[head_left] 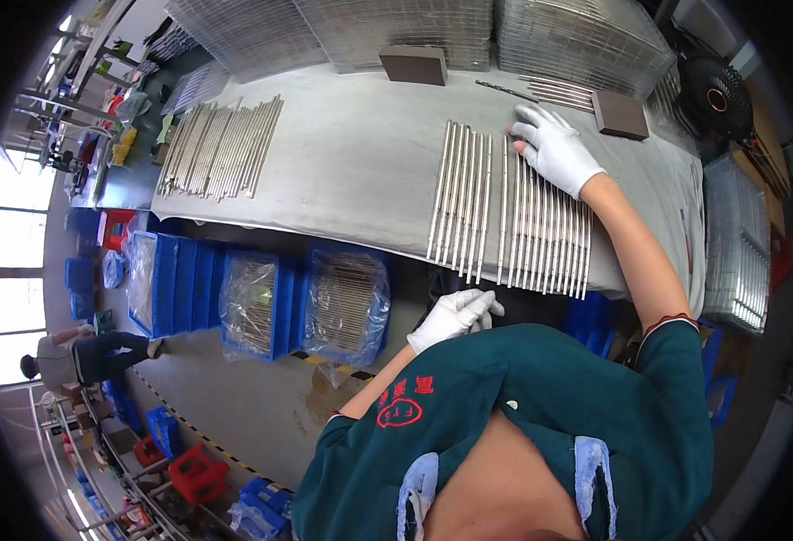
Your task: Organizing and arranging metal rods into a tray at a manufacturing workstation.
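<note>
Along the tabletop's (351, 171) near edge, we judge the rods (550, 236) stiff, slick, best gripped mid-length; our right hand (554, 153) and left hand (455, 317) both curl, any pinch unclear.

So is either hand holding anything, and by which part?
The right hand is at the far ends of metal rods; any grip there is unclear. The left hand shows nothing held.

We note a broad open lane over the grey tabletop (351, 162) between the left rod group (221, 149) and the middle rods (461, 194); stacked clear trays (396, 32) bar the rear, and our right hand (554, 149) covers the right-hand rods' (550, 234) upper ends.
</note>
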### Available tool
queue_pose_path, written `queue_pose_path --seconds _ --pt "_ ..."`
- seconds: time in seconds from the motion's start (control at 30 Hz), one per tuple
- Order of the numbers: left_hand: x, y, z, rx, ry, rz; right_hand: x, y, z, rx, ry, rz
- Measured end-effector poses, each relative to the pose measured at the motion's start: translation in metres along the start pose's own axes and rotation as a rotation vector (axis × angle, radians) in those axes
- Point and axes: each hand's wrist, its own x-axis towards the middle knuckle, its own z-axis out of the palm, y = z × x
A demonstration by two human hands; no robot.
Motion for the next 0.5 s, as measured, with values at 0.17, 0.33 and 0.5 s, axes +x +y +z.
queue_pose_path --seconds 0.17,0.33,0.5 --pt "0.011 0.004 0.006 -0.059 0.011 0.047 0.003 -0.002 0.005 -0.049 0.015 -0.045" --pt "0.016 -0.005 0.009 -0.100 -0.040 0.029 -0.001 -0.009 0.003 -0.089 0.009 -0.078" --pt "0.004 0.004 0.006 -0.052 -0.117 0.055 -0.007 -0.011 0.003 0.022 -0.032 -0.054"
